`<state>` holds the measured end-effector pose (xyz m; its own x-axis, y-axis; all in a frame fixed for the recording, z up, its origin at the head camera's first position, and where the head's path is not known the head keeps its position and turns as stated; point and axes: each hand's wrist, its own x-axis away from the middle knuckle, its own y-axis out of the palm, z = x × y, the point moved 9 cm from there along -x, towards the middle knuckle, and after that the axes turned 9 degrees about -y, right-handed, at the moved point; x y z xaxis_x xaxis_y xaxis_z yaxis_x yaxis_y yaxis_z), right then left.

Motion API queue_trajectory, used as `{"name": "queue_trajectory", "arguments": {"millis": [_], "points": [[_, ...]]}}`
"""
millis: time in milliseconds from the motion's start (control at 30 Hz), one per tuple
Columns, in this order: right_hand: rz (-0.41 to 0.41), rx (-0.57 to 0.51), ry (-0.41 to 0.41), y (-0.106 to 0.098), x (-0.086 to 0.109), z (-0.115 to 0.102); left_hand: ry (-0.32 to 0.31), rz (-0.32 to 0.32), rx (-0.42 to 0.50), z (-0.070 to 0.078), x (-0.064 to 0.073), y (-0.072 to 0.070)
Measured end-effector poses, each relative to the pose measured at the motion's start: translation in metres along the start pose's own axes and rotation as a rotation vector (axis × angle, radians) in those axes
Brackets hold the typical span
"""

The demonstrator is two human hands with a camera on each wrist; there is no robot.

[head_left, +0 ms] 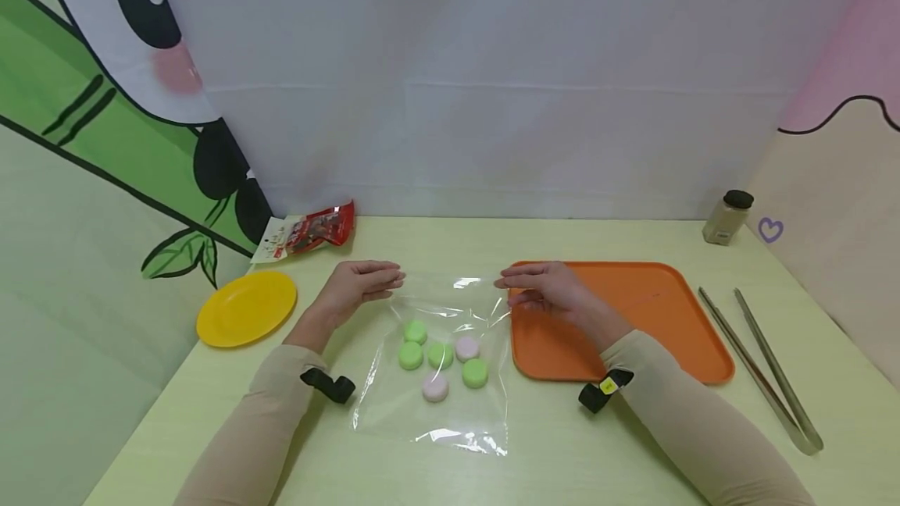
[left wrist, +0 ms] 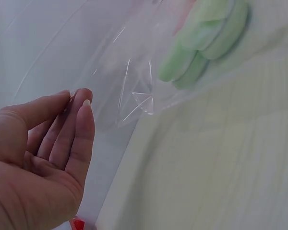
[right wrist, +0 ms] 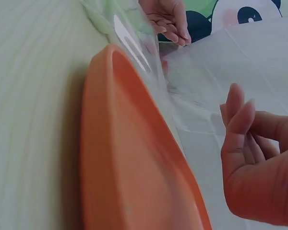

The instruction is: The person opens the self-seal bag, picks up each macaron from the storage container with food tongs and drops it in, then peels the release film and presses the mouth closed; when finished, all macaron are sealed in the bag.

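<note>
A clear plastic bag holds several green macarons and two pale pink macarons. Its upper edge stretches between my two hands. My left hand pinches the upper left corner between thumb and fingertips; the left wrist view shows the film running from those fingertips. At the upper right corner, my right hand pinches the bag, over the left edge of an orange tray. In the right wrist view, the right thumb and fingertips meet, and the thin film beside them is faint.
A yellow plate lies at the left, with a red snack packet behind it. Metal tongs rest right of the tray. A black-capped jar stands at the back right, and a printed cloth hangs behind the table.
</note>
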<state>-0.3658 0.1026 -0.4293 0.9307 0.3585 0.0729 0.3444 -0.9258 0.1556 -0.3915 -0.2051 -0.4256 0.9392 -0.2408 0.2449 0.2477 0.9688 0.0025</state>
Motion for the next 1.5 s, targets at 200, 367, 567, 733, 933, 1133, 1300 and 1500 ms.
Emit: {"name": "queue_trajectory", "arguments": {"millis": [200,367,567,733,933,1133,1300,1500], "points": [[0.039,0.104,-0.042,-0.002,0.0,0.001,0.007,0.02,-0.133,0.002,0.0,-0.001],[0.052,0.226,-0.04,-0.002,0.002,0.0,-0.018,0.04,-0.219,0.004,-0.001,-0.002],[0.05,0.296,-0.034,-0.002,0.005,-0.001,-0.038,0.094,-0.294,0.003,0.0,-0.002],[0.076,0.329,-0.024,-0.002,0.006,-0.003,-0.031,0.119,-0.286,0.004,0.003,-0.002],[0.079,0.339,-0.024,-0.001,0.006,-0.003,-0.039,0.131,-0.275,0.004,0.006,-0.003],[0.079,0.334,-0.033,-0.003,0.005,-0.003,-0.05,0.17,-0.302,0.004,0.006,-0.006],[0.115,0.398,-0.039,-0.008,0.005,-0.006,-0.035,0.185,-0.319,0.005,0.003,-0.008],[0.094,0.516,-0.068,-0.008,0.005,-0.009,0.037,0.1,-0.292,0.006,0.002,0.003]]}}
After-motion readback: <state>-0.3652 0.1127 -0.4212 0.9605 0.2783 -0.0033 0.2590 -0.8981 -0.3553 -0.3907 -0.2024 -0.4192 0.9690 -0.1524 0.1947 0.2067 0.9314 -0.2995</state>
